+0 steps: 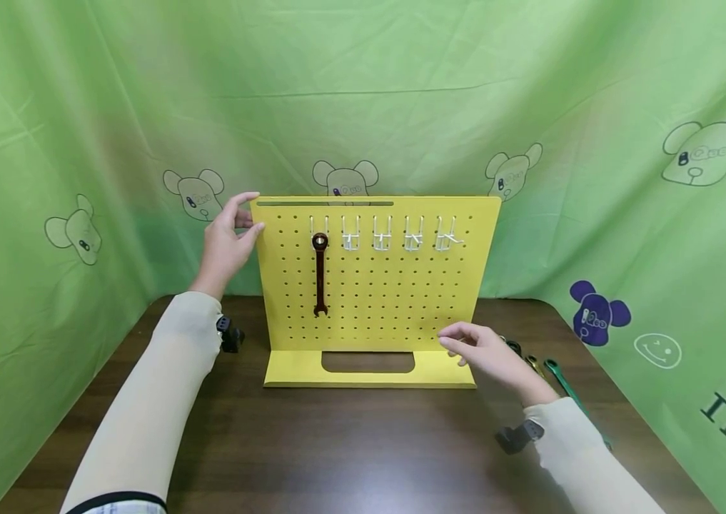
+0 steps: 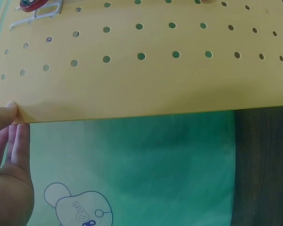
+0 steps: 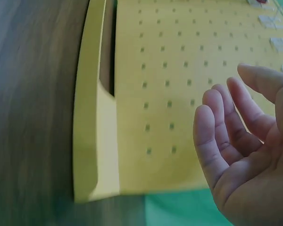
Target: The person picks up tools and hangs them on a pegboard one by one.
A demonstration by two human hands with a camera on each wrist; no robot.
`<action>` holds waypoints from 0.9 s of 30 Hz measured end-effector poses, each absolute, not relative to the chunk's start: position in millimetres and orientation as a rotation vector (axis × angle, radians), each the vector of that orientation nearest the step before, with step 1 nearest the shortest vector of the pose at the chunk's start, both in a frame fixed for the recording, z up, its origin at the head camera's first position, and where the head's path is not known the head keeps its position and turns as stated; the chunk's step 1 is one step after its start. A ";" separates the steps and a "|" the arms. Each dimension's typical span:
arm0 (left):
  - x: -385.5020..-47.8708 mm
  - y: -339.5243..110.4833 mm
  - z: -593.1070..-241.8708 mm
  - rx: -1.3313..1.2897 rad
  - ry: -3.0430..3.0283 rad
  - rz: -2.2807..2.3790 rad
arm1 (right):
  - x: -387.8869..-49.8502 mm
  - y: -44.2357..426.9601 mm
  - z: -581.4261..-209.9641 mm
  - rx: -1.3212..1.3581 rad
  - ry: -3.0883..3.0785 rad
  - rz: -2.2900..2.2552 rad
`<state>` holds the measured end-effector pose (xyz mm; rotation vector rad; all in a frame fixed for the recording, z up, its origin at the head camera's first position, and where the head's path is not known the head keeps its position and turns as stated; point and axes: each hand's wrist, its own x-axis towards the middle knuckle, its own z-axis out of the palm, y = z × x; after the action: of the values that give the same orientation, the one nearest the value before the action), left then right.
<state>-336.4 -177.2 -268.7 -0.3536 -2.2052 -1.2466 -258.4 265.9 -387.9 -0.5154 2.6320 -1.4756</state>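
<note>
A yellow pegboard [image 1: 395,285] stands upright on its own base on the table. At its upper left corner my left hand [image 1: 228,239] grips the side edge, thumb on the front and fingers behind, as the left wrist view also shows. A dark red combination wrench [image 1: 320,275] hangs by its ring end from the leftmost of several white hooks [image 1: 382,234]. My right hand [image 1: 481,350] hovers before the board's lower right part with loosely bent fingers. Nothing lies in its palm [image 3: 269,174] in the right wrist view.
Right of the board, partly behind my right arm, several wrenches lie on the brown table [image 1: 363,442], among them a green wrench [image 1: 565,382] and a gold-coloured wrench [image 1: 535,365]. A green curtain [image 1: 363,128] with mouse-like figures surrounds the table.
</note>
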 end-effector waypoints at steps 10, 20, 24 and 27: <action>-336.0 -176.5 -269.0 -0.343 -2.206 -1.245 | -248.8 322.5 -404.1 -0.381 2.637 -1.516; -336.1 -176.8 -269.1 -0.353 -2.203 -1.246 | -247.4 362.0 -423.0 -0.205 2.661 -1.458; -336.8 -177.2 -269.9 -0.351 -2.200 -1.250 | -248.4 372.5 -430.0 -0.177 2.683 -1.421; -337.2 -177.4 -270.3 -0.355 -2.198 -1.253 | -249.1 378.7 -434.4 -0.141 2.689 -1.396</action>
<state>-337.2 -177.4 -270.3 -0.3548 -2.1976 -1.2526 -249.1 378.7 -434.4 -0.1415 2.6895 -1.3961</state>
